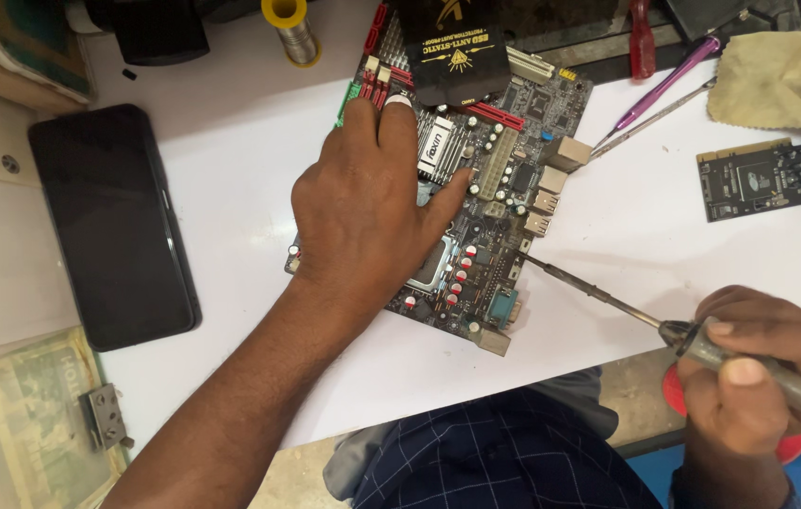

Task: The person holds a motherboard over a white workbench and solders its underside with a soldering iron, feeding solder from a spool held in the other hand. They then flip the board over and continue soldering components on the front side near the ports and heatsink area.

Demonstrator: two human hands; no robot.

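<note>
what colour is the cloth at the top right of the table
Pale yellow-beige, plain; the cloth shows best in the head view.

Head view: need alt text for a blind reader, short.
A person's left hand presses flat on a computer circuit board on a white table, while the right hand holds a soldering iron with its tip at the board's edge. A black phone lies to the left; a smaller circuit card and a yellow cloth lie to the right.
</note>
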